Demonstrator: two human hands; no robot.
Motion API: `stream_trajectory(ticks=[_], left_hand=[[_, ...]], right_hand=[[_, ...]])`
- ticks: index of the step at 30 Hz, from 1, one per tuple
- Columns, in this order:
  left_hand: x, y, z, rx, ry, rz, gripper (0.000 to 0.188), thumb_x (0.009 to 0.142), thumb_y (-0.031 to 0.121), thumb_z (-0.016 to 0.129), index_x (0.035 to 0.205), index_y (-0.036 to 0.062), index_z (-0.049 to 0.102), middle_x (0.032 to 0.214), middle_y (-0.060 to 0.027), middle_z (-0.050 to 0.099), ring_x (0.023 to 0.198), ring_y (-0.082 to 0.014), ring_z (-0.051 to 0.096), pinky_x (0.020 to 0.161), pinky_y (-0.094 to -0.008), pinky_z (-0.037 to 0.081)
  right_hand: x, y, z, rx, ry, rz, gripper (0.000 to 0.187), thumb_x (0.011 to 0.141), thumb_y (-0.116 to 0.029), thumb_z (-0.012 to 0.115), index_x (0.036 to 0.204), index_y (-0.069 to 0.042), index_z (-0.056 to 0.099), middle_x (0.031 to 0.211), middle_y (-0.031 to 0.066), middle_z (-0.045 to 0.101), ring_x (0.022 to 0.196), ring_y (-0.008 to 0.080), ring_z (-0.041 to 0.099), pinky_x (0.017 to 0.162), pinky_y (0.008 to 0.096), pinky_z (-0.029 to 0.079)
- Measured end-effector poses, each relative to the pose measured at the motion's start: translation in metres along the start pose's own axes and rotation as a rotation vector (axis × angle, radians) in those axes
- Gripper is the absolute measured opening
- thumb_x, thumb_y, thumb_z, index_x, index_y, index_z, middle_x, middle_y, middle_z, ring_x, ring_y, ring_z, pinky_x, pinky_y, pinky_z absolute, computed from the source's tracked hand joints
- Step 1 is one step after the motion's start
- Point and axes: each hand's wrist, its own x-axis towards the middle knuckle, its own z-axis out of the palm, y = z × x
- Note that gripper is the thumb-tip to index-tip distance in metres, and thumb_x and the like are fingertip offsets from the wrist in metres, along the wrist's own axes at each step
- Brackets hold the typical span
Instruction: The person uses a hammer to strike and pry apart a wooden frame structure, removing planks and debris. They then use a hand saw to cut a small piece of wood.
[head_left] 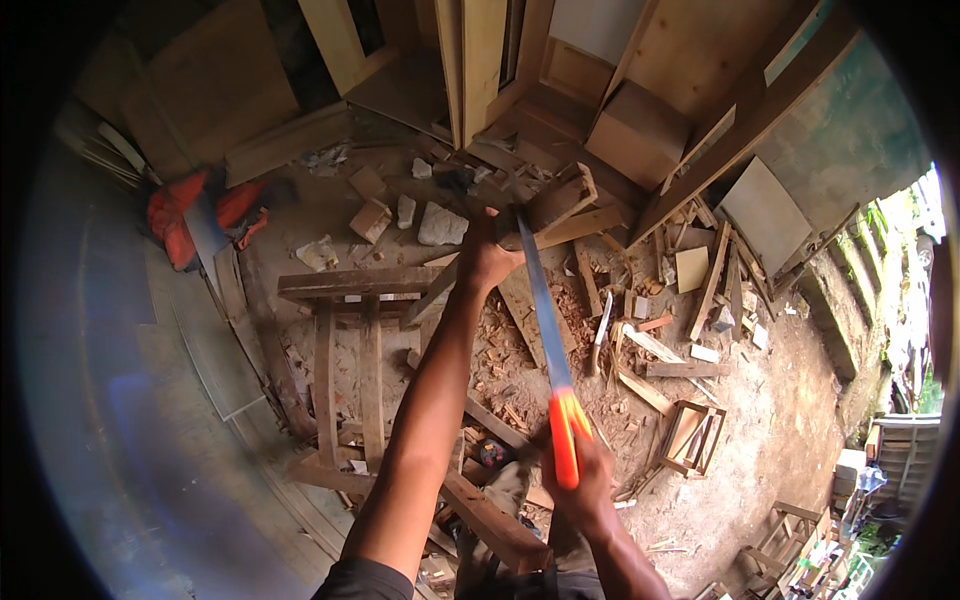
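Note:
My right hand (585, 470) is wrapped round the orange handle of a handsaw (541, 300), low in the middle of the view. The saw's long blade points away from me, its far end against a wooden piece (560, 203). My left hand (486, 255) is closed at the near left side of that wooden piece, just left of the blade, with the thumb raised. Its fingertips are partly hidden. A wooden frame (372, 370) of rough bars stands left of my left forearm.
Wood chips and offcuts litter the dirt floor. A knife (602, 333) lies right of the saw, with a small wooden frame (692, 438) nearer me. Pale stones (442, 224) sit beyond my left hand. Boards (480, 70) lean along the back, and an orange cloth (175, 220) lies far left.

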Motion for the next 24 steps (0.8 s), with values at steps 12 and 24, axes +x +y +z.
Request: stream_trajectory(ticks=[12,24], left_hand=[[0.001,-0.027,-0.012,0.035,-0.014,-0.01,0.05,0.059,0.018,0.084,0.096,0.0013,0.055,0.09,-0.0209,0.063,0.09,-0.0405,0.063,0.076,-0.0452,0.053],[-0.004,-0.031,-0.006,0.098,-0.1,0.014,0.061,0.058,0.027,0.086,0.102,-0.0005,0.055,0.092,-0.0195,0.063,0.09,-0.0397,0.063,0.079,-0.0459,0.052]], right_hand=[[0.071,-0.013,0.032,0.15,-0.139,0.169,0.013,0.073,-0.01,0.068,0.082,-0.005,0.06,0.074,0.0165,0.063,0.067,0.0358,0.065,0.062,0.0443,0.053],[0.14,-0.016,0.047,-0.028,-0.096,0.09,0.011,0.08,-0.014,0.066,0.082,-0.003,0.063,0.066,0.0139,0.065,0.063,0.0333,0.068,0.058,0.0401,0.054]])
